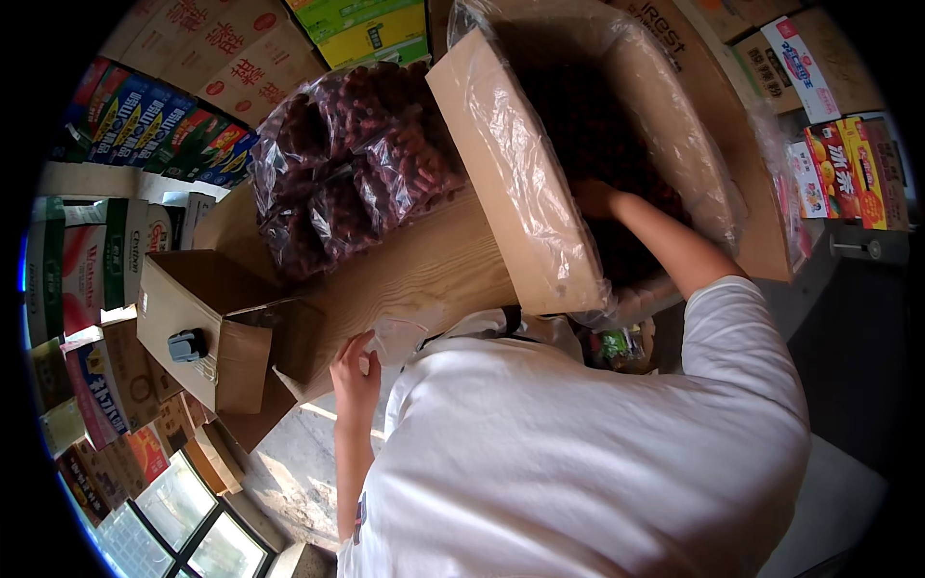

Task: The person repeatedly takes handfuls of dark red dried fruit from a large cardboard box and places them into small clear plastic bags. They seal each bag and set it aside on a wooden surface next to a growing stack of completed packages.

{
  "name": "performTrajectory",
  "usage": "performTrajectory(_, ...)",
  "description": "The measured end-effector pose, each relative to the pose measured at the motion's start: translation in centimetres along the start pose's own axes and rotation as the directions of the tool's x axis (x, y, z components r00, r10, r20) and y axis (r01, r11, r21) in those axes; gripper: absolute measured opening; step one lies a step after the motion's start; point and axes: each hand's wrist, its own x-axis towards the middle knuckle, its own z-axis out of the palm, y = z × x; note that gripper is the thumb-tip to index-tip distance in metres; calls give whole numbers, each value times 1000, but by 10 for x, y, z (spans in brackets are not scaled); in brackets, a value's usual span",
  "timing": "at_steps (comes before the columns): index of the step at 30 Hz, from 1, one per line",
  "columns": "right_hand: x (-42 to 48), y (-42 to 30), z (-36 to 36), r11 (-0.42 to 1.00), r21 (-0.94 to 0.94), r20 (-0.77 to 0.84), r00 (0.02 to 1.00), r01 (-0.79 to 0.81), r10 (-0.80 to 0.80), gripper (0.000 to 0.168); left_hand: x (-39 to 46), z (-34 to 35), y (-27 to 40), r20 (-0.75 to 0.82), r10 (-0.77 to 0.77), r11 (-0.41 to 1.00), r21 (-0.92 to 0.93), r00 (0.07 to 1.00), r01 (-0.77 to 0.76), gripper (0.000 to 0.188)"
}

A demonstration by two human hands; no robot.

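Note:
My left hand [355, 365] pinches the edge of a small clear plastic bag [397, 339] at the table's near edge, close to my body. My right hand [596, 199] reaches down into a large cardboard box [517, 173] lined with clear plastic film [668, 94]. Dark red pieces, apparently dried jujubes [661, 188], fill part of that box. Shadow and the box wall hide my right fingers, so what they hold does not show. Left of the box lie several filled clear bags [347, 209] of the same dark red pieces, packed side by side.
A wooden table [426, 253] carries the bags and the boxes. At its left stands an open, smaller cardboard box [191, 318] with a dark grey object [187, 345] on it. Stacked printed cartons [238, 65] line the back and left. A window [195, 520] is at lower left.

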Motion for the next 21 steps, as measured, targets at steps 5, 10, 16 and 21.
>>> performTrajectory(5, -5, 27, 20, 976, 210, 135, 990, -59, 30, 63, 5, -8, -4, 1, 35, 999, -23, 999, -35, 35)
performTrajectory(10, -45, -10, -6, 973, 206, 157, 985, -101, 69, 56, 3, -8, -16, -18, 62, 997, -44, 998, -62, 36)
performTrajectory(16, -54, -19, -18, 992, 34, 205, 972, -120, 111, 60, 5, -17, -19, -15, 85, 995, -54, 996, -86, 36)
performTrajectory(21, -43, 2, 9, 992, 119, 127, 992, -42, 27, 60, 3, -23, -27, -26, 90, 993, -72, 996, -91, 35)
